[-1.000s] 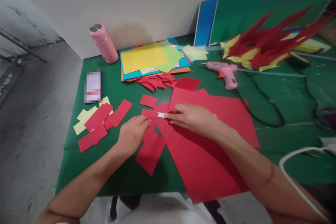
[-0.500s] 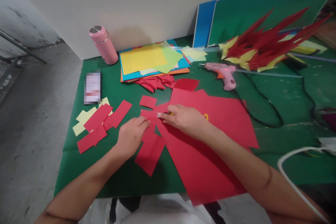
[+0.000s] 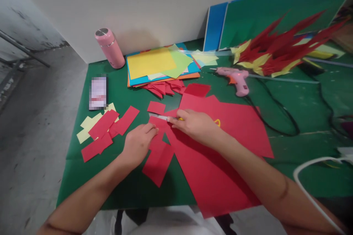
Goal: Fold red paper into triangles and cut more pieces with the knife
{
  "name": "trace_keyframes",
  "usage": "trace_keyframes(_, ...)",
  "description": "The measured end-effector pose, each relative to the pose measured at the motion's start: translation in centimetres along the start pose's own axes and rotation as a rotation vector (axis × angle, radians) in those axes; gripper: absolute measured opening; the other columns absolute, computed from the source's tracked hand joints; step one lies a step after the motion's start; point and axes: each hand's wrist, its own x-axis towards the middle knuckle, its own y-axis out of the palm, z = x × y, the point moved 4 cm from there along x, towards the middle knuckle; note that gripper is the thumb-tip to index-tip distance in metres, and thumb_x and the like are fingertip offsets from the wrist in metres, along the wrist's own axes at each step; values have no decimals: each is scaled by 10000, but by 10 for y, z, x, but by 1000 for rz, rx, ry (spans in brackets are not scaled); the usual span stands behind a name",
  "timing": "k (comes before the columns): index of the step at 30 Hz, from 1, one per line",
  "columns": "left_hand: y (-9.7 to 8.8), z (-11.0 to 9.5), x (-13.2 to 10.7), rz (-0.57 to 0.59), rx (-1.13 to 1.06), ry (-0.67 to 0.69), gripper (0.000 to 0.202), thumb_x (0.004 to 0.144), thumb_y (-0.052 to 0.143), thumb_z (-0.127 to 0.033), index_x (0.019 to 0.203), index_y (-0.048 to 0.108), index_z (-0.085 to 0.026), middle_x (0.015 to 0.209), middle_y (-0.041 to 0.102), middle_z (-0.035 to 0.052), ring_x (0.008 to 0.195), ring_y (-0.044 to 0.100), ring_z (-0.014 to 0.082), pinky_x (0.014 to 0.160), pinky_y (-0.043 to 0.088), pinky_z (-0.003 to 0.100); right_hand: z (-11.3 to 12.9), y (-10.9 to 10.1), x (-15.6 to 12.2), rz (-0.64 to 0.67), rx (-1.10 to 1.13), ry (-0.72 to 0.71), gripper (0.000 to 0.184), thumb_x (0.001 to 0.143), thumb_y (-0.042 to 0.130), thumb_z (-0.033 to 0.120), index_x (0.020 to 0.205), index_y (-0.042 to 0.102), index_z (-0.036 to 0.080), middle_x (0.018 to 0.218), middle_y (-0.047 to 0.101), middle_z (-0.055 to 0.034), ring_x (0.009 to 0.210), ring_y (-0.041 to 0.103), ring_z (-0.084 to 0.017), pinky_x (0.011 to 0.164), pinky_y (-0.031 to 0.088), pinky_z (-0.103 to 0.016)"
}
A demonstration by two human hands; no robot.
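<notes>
My left hand (image 3: 139, 140) pinches a red paper piece (image 3: 161, 123) — likely light, bendy, best held by its edge. My right hand (image 3: 193, 125) grips a yellow-handled blade (image 3: 160, 117).

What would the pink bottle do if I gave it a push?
The pink bottle might tip, since it looks tall and narrow. If it fell, it would probably roll, because its sides are round. It may feel a bit slippery, as its surface looks smooth and shiny.
</notes>
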Motion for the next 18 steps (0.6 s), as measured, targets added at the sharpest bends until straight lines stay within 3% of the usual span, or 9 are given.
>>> trace_keyframes(7,3,2,3,-44,-81,74,258,1007,430,-205,955,680,-163,969,696,60,813,613,174,742,514,302,-5,-10,-6,-64,37,-39,314,1011,440,342,1103,731,269,803,628,-49,646,493,-140,485,169,-279)
trace_keyframes(15,11,1,1,-39,-78,102,317,996,366,-150,1190,616,-150,1164,673,110,1052,635,225,908,540,373,-33,-19,-22,-385,41,-75,314,1009,459,339,1097,744,240,831,680,-56,702,552,-141,557,316,-259)
trace_keyframes(18,13,3,1,-12,-60,77,350,995,361,-163,1255,596,-168,1262,650,118,1140,621,241,957,529,400,-45,-22,-25,-428,1,-15,287,997,487,316,1072,755,246,855,695,-54,717,566,-140,575,329,-251)
